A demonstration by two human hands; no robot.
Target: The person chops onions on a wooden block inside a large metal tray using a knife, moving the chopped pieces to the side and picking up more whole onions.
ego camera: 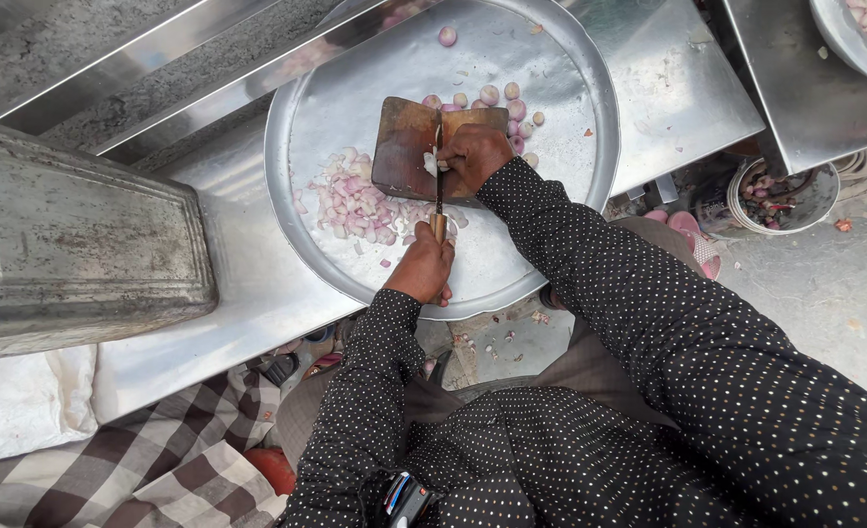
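A small brown wooden cutting board (406, 147) lies in a large round steel tray (355, 88). My right hand (474, 154) presses a piece of pale peeled onion (430, 162) down on the board. My left hand (422, 269) grips the wooden handle of a knife (439, 200), whose thin blade runs up across the board right beside the onion piece. A heap of chopped pink-white onion (355, 205) sits in the tray left of the board. Several whole peeled small onions (504, 101) lie in the tray behind and to the right of the board.
The tray rests on a steel table (668, 88). A dented grey metal box (71, 244) stands at the left. At the top right is a steel bowl (859, 49) of peeled onions. A bucket of peelings (783, 196) and pink sandals (692, 235) are on the ground. Checked cloth (140, 460) lies lower left.
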